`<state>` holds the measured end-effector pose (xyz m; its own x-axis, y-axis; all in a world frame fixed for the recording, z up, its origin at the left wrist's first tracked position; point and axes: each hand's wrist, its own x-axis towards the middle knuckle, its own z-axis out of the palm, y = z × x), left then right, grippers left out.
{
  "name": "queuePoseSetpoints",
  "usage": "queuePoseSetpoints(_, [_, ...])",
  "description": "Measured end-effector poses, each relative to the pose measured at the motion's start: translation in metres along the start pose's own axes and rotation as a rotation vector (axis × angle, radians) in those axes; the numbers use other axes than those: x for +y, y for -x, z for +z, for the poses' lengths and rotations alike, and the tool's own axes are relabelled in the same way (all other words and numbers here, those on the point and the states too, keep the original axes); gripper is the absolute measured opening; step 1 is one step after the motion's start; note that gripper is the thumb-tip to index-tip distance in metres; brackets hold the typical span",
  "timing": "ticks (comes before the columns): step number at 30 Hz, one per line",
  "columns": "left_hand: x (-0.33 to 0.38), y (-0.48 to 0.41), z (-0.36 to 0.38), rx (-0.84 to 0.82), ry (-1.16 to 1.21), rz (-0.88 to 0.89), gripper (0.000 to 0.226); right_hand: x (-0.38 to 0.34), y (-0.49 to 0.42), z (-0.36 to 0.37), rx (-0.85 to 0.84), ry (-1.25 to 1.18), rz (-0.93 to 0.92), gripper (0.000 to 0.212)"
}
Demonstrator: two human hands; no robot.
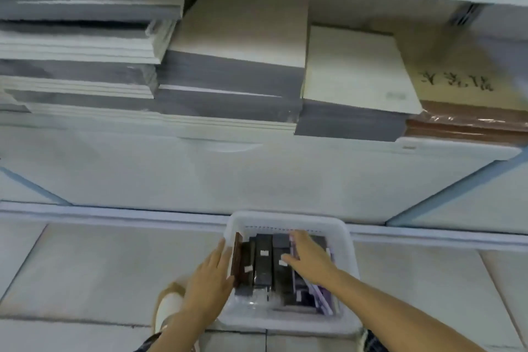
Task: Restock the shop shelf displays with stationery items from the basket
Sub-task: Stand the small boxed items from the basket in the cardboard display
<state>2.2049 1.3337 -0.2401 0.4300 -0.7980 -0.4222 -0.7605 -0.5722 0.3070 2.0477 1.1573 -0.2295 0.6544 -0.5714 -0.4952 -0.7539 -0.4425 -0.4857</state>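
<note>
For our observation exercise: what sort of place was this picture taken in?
Probably a stationery shop: stacked paper pads lie on a white shelf, and a white basket of boxed items stands on the tiled floor.

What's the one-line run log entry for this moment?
basket: white, on floor | left hand: open, at its left rim | right hand: open, on items inside | shelf: stacked notebooks

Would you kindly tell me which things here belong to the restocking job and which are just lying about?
Job: white basket, dark boxed items inside it, left hand, right hand, shelf.
Lying about: grey-and-white paper stacks, brown wrapped packs, shoe.
</note>
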Motion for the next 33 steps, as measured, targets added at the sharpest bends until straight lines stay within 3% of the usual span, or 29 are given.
queuePoseSetpoints(3, [-0.005,0.002,0.013,0.086,0.064,0.037,0.062,0.015,-0.009,0.029,0.058,0.003,0.090,0.077])
queuePoseSetpoints(6, [-0.006,0.002,0.021,0.143,0.119,0.063,0.056,0.018,-0.012,0.051,0.123,0.015,0.164,0.081])
queuePoseSetpoints(10, [-0.007,0.001,0.028,0.206,0.128,0.076,0.054,0.027,-0.013,0.055,0.137,-0.033,0.150,0.052])
queuePoseSetpoints(15, [-0.007,0.000,0.036,0.262,0.124,0.071,0.052,0.039,-0.008,0.049,0.002,0.124,0.156,0.037])
queuePoseSetpoints(19, [-0.005,0.000,0.035,0.241,0.075,0.064,0.051,0.035,-0.008,0.045,-0.050,0.232,0.148,0.003])
queuePoseSetpoints(22, [0.000,0.002,0.029,0.243,0.031,0.049,0.047,0.032,-0.008,0.035,-0.071,0.199,0.127,0.032])
queuePoseSetpoints(26, [0.021,0.000,0.020,0.312,0.074,0.148,0.034,0.023,-0.011,-0.005,0.065,-0.174,0.093,0.013])
queuePoseSetpoints(28, [0.039,-0.004,0.015,0.222,0.325,0.165,0.031,0.016,-0.014,-0.025,0.104,-0.385,0.062,0.006])
queuePoseSetpoints(31, [0.074,-0.007,0.002,-0.203,0.996,0.016,0.037,0.000,-0.013,-0.037,-0.001,-0.729,0.063,0.013])
queuePoseSetpoints(33, [0.091,-0.010,0.001,-0.337,1.289,-0.047,0.034,-0.008,-0.010,-0.031,-0.095,-0.781,0.036,0.015])
